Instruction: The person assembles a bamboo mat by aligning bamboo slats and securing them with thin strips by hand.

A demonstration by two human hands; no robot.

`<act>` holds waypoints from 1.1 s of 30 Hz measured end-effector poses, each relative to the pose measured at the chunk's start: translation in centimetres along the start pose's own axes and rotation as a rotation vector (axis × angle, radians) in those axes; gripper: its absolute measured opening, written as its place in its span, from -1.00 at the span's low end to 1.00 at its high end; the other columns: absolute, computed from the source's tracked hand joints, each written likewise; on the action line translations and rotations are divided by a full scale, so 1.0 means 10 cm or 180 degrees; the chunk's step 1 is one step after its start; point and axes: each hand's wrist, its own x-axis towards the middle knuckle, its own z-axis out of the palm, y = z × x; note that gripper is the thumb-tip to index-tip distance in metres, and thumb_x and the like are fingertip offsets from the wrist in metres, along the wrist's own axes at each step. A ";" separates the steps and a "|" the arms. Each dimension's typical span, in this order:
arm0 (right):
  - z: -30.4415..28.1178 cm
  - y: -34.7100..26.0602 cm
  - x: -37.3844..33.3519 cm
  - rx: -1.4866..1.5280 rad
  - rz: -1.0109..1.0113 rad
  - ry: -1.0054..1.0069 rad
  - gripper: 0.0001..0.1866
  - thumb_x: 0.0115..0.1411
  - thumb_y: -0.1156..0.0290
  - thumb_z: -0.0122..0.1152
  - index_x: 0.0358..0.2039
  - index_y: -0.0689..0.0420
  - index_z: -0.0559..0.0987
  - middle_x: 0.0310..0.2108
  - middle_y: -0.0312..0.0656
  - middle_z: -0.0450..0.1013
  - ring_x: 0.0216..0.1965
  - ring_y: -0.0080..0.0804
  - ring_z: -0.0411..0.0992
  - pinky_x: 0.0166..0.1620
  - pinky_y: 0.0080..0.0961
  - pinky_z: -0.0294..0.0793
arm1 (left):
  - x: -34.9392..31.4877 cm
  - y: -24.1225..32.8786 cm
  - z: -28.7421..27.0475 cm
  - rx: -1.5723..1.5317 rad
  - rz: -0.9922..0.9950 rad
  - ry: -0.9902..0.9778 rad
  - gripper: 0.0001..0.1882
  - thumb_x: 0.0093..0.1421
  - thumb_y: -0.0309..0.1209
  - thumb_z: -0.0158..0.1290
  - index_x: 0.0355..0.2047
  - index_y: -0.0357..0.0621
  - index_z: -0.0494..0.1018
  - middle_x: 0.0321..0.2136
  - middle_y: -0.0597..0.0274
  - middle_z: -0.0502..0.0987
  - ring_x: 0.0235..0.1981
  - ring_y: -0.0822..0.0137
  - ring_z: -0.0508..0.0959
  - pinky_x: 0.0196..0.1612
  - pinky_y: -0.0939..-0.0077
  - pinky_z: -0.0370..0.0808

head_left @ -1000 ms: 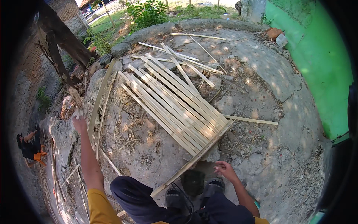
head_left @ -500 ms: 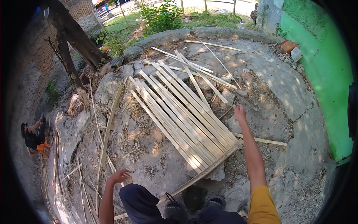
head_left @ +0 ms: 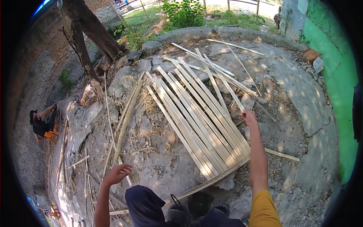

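Note:
Several pale bamboo strips [head_left: 200,121] lie side by side in a slanted row on the ground, their near ends against a long bamboo crosspiece [head_left: 189,193]. My right hand [head_left: 248,116], right of the row, is closed on the near end of a loose bamboo strip [head_left: 227,83] that slants away toward the far strips. Over the ground at the lower left, my left hand [head_left: 118,174] hangs with fingers loosely bent and apart, holding nothing. More loose strips [head_left: 215,70] cross one another beyond the row.
Bamboo poles [head_left: 126,121] and thin sticks lie to the left, near broken concrete [head_left: 123,84] and a tree trunk [head_left: 90,30]. A person [head_left: 43,120] sits on an orange chair at far left. A green wall [head_left: 329,75] stands at right; a low curb [head_left: 227,32] curves behind.
My right hand has come onto the near end of a loose strip. The view has turned slightly, shifting the scene rightward. My left hand stays free.

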 end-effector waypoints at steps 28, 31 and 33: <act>-3.82 0.53 -9.63 -0.1710 0.2263 0.1197 -0.69 0.30 0.29 0.26 -0.08 0.24 0.53 -0.43 -0.16 0.56 -0.55 -0.53 0.44 -0.53 -0.59 0.43 | 1.34 -0.01 3.54 -0.0487 0.0750 -0.1647 -0.50 0.33 -0.03 0.05 -0.20 -0.33 0.60 -0.36 0.04 0.65 -0.39 0.24 0.65 -0.23 0.30 0.56; -4.26 0.45 -10.59 -0.1536 0.2460 0.1178 -0.26 0.21 0.22 0.37 0.37 -0.02 0.30 0.20 -0.25 0.30 0.25 -0.26 0.33 0.21 -0.15 0.44 | 1.26 0.21 3.79 -0.1243 0.0589 -0.1857 -0.59 0.38 -0.13 0.01 -0.19 -0.29 0.56 -0.42 0.13 0.63 -0.43 0.32 0.63 -0.29 0.33 0.57; -4.07 0.44 -10.43 -0.1192 0.2448 0.1280 -0.39 0.28 0.23 0.28 0.32 0.01 0.37 0.16 -0.24 0.33 0.11 -0.28 0.41 0.14 -0.23 0.49 | 1.22 0.11 3.70 -0.0956 0.0440 -0.1601 -0.59 0.41 -0.11 -0.03 -0.18 -0.26 0.53 -0.43 0.21 0.59 -0.44 0.36 0.60 -0.29 0.36 0.56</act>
